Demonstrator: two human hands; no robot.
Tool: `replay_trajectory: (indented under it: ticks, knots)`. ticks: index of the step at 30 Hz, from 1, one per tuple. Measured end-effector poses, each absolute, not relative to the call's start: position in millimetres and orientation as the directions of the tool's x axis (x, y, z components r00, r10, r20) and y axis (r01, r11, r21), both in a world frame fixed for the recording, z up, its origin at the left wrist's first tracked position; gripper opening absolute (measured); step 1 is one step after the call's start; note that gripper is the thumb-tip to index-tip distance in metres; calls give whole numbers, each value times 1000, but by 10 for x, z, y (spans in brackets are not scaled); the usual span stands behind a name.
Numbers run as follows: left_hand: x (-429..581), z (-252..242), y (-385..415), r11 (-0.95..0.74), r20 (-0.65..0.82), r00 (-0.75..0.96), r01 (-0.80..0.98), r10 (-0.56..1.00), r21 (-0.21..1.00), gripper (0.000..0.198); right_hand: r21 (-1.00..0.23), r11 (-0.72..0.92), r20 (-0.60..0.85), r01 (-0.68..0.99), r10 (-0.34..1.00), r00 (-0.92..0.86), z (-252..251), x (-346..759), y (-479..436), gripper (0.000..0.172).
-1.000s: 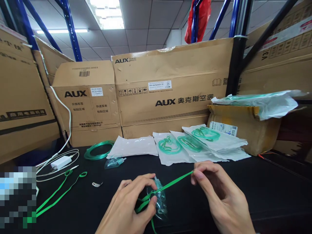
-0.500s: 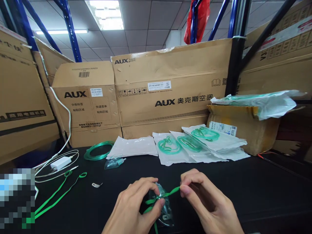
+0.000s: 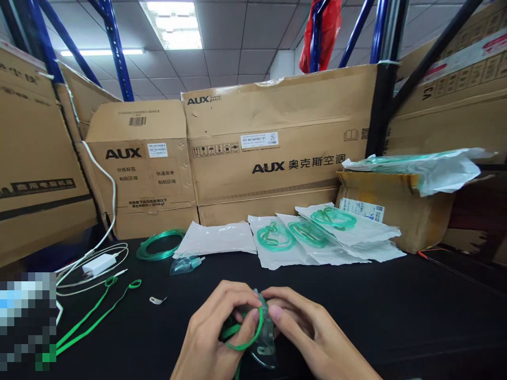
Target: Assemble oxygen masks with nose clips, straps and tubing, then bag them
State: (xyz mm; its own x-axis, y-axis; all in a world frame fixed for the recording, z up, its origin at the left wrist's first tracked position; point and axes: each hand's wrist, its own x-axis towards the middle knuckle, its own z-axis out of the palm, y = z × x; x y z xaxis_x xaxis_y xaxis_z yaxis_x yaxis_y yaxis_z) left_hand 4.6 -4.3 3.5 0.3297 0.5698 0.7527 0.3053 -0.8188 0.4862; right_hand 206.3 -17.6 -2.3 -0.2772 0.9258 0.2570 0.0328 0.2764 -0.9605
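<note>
The clear mask (image 3: pixel 263 356) is at 6 o'clock in the view, above the surface (image 3: pixel 396 316), between both hands. Left hand (image 3: pixel 216 324): fingers pinched on the green strap (image 3: pixel 259 332). Right hand (image 3: pixel 309 330): fingers at the mask's 2 o'clock side; grip cannot be determined. Expect a light, flexible, smooth shell and a limp strap. Support the shell by its side edge; avoid crushing. Pinch the strap near its attachment.

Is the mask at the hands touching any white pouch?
No, a stretch of black table shows between the mask and the pouches.
</note>
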Motion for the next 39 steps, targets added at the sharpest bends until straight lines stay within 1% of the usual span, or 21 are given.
replay_trajectory:
  ticks: [2, 5, 8, 10, 13, 16, 19, 22, 27, 31, 33, 36, 38, 39]
  knots:
    - [65, 46, -52, -833, 756, 352, 267, 552, 484, 24, -970, 231, 243, -78, 913, -326, -33, 2036, -177, 33]
    - [52, 73, -52, -838, 745, 383, 278, 546, 470, 24, -962, 209, 254, -174, 918, -303, -50, 2027, -152, 41]
    - [-1, 104, -46, -845, 740, 413, 320, 531, 428, 27, -955, 210, 255, -210, 943, -213, -28, 2037, -113, 57]
    - [-39, 122, -46, -842, 733, 420, 338, 535, 420, 34, -951, 222, 256, -217, 956, -142, 18, 2043, -86, 66]
    - [-78, 139, -53, -814, 717, 398, 378, 572, 440, 46, -944, 248, 270, -216, 959, -80, 130, 2037, -50, 70]
    - [-110, 140, -42, -783, 709, 361, 430, 606, 450, 51, -939, 285, 304, -192, 949, -82, 265, 2009, -13, 65]
    - [-169, 128, 16, -732, 683, 324, 497, 655, 466, 45, -933, 337, 349, -127, 933, -92, 377, 1972, 28, 57]
    - [-274, 118, 104, -670, 644, 298, 577, 705, 466, 38, -929, 359, 367, -87, 924, -107, 417, 1969, 62, 55]
    - [-456, 166, 170, -588, 680, 186, 689, 709, 424, 26, -929, 366, 369, -46, 916, -161, 261, 2099, 67, 45]
    - [-525, 229, 157, -531, 703, 89, 723, 706, 442, 15, -926, 375, 364, 39, 917, -164, 47, 2183, 28, 34]
    - [-554, 238, 161, -520, 689, 55, 700, 723, 490, 12, -913, 394, 378, 103, 915, -142, -20, 2178, 4, 33]
    - [-615, 222, 187, -501, 584, 55, 582, 810, 640, 14, -894, 416, 397, 165, 908, -136, -48, 2158, -23, 32]
    - [-658, 206, 203, -486, 513, 87, 488, 854, 725, 19, -901, 406, 388, 152, 912, -136, -46, 2163, -26, 32]
    - [-675, 202, 205, -480, 496, 97, 464, 863, 744, 21, -908, 396, 380, 134, 915, -133, -47, 2172, -23, 32]
